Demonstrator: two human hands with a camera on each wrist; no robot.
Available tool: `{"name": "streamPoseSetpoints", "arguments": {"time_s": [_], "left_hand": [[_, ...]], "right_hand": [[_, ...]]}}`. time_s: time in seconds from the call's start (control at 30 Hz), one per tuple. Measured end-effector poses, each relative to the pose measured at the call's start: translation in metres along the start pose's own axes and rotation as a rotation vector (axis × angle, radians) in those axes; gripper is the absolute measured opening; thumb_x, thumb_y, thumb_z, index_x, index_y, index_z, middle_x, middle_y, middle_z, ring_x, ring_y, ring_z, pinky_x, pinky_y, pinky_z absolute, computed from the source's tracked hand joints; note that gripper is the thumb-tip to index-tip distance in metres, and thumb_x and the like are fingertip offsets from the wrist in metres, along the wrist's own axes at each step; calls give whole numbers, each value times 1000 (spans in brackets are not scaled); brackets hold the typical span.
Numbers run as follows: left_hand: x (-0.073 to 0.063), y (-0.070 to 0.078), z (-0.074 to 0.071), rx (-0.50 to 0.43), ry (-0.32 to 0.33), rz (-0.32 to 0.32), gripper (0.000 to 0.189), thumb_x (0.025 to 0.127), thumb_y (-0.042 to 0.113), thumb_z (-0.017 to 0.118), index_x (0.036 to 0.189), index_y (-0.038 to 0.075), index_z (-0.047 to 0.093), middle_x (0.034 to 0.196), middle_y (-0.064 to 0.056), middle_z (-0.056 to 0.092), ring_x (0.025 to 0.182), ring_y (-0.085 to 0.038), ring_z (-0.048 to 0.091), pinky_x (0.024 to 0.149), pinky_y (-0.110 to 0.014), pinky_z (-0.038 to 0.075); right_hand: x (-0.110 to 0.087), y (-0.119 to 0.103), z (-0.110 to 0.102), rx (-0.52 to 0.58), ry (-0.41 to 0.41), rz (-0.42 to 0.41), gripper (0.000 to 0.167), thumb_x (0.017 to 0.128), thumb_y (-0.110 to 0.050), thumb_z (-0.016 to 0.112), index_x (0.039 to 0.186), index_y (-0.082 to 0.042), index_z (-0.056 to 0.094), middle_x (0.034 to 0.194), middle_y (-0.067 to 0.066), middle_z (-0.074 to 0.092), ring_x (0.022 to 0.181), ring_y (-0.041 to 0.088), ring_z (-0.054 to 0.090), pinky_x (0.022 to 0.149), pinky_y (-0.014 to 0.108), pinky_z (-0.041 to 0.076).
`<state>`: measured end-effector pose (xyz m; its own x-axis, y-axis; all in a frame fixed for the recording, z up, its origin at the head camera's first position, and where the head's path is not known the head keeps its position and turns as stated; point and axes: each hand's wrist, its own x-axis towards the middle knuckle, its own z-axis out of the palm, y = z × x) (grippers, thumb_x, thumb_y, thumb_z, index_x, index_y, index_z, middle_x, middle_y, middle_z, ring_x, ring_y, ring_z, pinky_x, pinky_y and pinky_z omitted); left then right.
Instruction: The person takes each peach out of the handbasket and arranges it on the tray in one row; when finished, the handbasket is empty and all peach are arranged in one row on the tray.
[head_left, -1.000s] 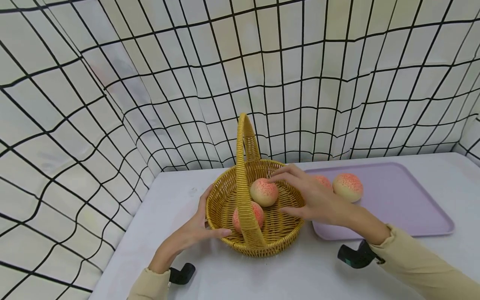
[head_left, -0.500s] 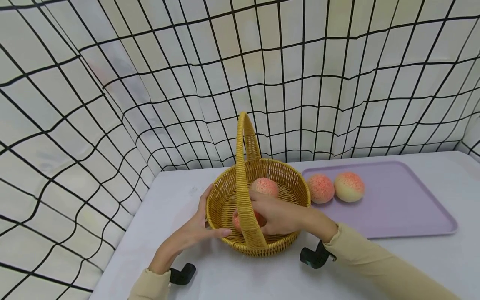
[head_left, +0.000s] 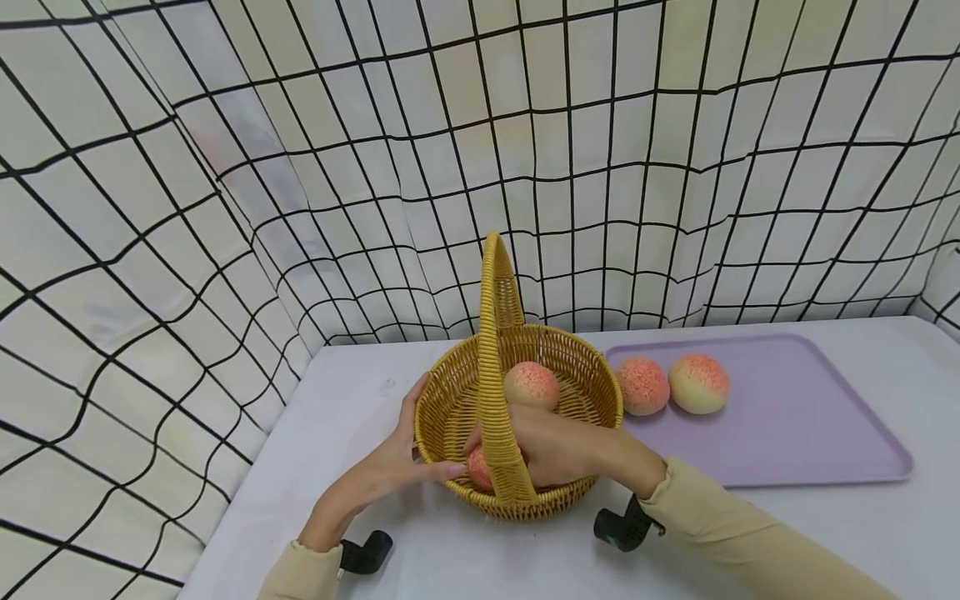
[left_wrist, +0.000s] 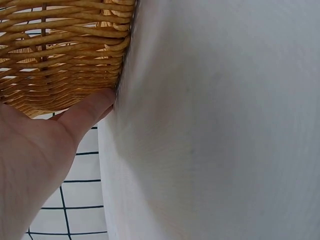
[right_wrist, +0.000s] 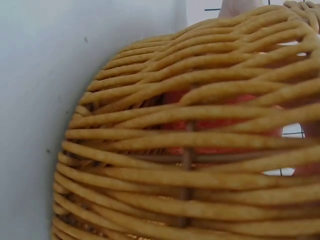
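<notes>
Wicker basket [head_left: 555, 502], peach [right_wrist: 225, 126] peeking through: right-wrist view only.

Golden-yellow woven wicker basket [head_left: 577, 358], round and shallow-walled: standing upright on white table [head_left: 435, 558]. Tall arched handle [head_left: 490, 350] raised, spanning bowl from near rim to far rim. Weave open, gaps between strands. Coral-red speckled peach-shaped ball [head_left: 480, 468]: inside basket near front wall, gripped, largely covered by hand and handle; red surface visible through weave in right wrist view. Cream peach-shaped ball with coral-speckled top [head_left: 531, 383]: inside basket, farther back, lower part hidden.
</notes>
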<state>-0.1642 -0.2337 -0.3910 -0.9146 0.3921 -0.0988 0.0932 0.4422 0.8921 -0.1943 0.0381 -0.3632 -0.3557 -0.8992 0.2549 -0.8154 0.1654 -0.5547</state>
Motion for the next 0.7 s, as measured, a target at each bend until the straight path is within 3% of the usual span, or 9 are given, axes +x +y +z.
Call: {"name": "streamPoseSetpoints", "arguments": {"time_s": [0.13,0.3,0.53,0.7], "left_hand": [[1,0,1,-3,-2,7,133,83,40,87,166,26,-16,173,-18,-3,158,-44,11,122,-68,15],[2,1,0,-10,2,21,133,83,39,87,166,25,-15,173,-18,-2,157,-44,13,121,-69,16],[2,2,1,-14,5,6,132,83,38,87,166,28,-15,173,-19,-4,157,-45,12,121,-69,15],[2,1,2,-19,4,7,133,83,37,87,166,26,-16,173,-21,-4,157,-46,11,121,-69,15]], "right_hand": [[-4,-3,-5,-41,-1,98,38,88,-25,87,123,-16,72,119,-8,63,114,8,53,100,29,48],[-12,-8,-12,-88,-31,252,52,84,-29,90,131,-21,68,136,-1,52,124,14,53,106,37,49],[-22,-8,-16,-131,-18,296,66,79,-30,94,136,-17,63,124,2,57,112,17,59,99,38,54],[-37,-14,-22,-117,86,348,62,77,-22,94,131,-18,64,123,4,58,110,21,61,92,41,56]]}}
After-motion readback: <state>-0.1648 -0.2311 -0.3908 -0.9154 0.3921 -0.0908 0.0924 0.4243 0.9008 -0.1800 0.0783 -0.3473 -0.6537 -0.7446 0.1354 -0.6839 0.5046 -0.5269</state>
